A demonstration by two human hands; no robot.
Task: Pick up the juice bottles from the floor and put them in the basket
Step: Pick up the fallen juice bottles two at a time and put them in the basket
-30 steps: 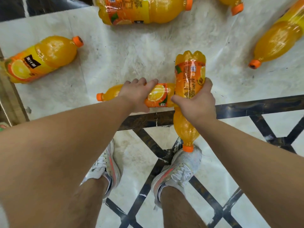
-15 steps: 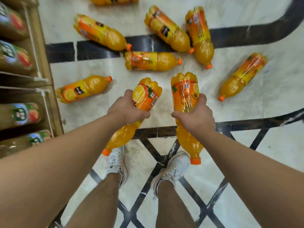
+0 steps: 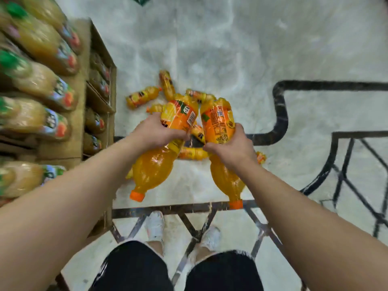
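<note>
My left hand (image 3: 154, 133) grips an orange juice bottle (image 3: 155, 166) round its labelled middle, cap pointing down toward me. My right hand (image 3: 233, 147) grips a second orange juice bottle (image 3: 220, 122) the same way, its orange cap low near my feet. Both bottles hang in the air side by side above the floor. Several more juice bottles (image 3: 142, 96) lie scattered on the marble floor beyond and beneath my hands, partly hidden by the held ones. No basket is in view.
A wooden shelf unit (image 3: 98, 85) stocked with juice bottles (image 3: 42, 80) stands along the left. White marble floor (image 3: 231, 49) with black inlay lines spreads ahead and to the right. My two feet in white trainers (image 3: 155, 225) stand below.
I have risen: both held bottles are lifted high off the floor, the floor bottles look smaller and farther, and the shelf at left has come more into view.
</note>
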